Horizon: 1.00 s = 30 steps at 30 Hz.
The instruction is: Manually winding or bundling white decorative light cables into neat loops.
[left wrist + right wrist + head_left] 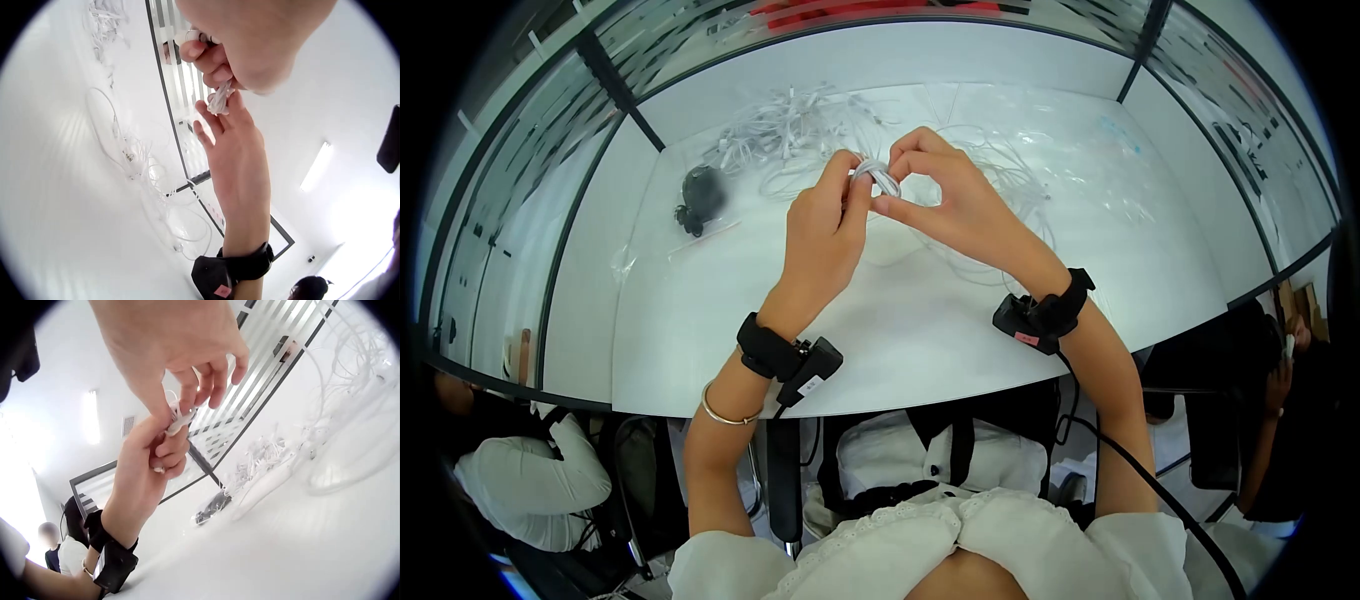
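Note:
Over the middle of the table, a small coiled bundle of white cable (878,178) is between the two hands. The left hand (825,225) pinches it between thumb and fingers, its other fingers curled in, as the right wrist view shows with the left hand (147,465) below. From the other side, the right hand (960,195) reaches to the bundle with thumb and forefinger at its loops. In the left wrist view the right hand's (237,156) remaining fingers are spread beside the white bundle (220,100). Palms partly hide the coil.
A heap of white cables (790,125) lies at the back left of the white table (730,330). Beside it is a dark rounded bundle (703,190). Loose cable loops (1010,185) and clear plastic bags (1110,165) lie to the right. Low white panels (880,60) enclose the table.

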Available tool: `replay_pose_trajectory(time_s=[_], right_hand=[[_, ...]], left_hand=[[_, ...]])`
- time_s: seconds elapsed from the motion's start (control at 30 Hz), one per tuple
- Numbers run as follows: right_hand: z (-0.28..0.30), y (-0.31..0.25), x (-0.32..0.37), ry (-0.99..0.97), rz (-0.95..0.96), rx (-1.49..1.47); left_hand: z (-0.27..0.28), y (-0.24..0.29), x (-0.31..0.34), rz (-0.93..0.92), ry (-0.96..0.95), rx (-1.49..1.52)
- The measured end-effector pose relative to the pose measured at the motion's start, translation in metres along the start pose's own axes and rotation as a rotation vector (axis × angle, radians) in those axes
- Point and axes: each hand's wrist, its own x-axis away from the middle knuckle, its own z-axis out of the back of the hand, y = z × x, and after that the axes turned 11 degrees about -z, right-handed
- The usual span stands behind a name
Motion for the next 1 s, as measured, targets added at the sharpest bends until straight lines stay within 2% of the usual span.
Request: replay_pose_trajectory(time_s=[0.17, 0.27, 0.37, 0.47, 0.63, 0.9, 1.0], right_hand=[[0.010, 0.001, 0.005, -0.200, -0.229, -0.090], [0.009, 0.000, 0.003, -0.199, -0.207, -0.065], [-0.002, 0.005, 0.004, 0.031, 0.099, 0.252], [-0.004, -0.002, 0.004, 0.091, 0.098, 0.187], [-0.004, -0.002, 0.003, 0.135, 0.126, 0.170], [0.000, -0.006, 0.003, 0.046, 0.072, 0.195], [-0.002, -0.002, 0.003, 0.004, 0.002, 0.125]], left_hand=[[0.002, -0.001, 0.000, -0.066, -0.131, -0.077], [-0.001, -0.002, 0.000, -0.040, -0.126, -0.072], [-0.001, -0.005, -0.003, 0.113, -0.099, 0.000], [0.002, -0.008, -0.006, 0.250, -0.027, 0.358], [0.007, -0.005, -0.011, 0.317, -0.057, 0.492], [0.017, -0.012, -0.017, 0.418, -0.156, 0.585], [0.003, -0.012, -0.007, 0.129, -0.075, 0.231]])
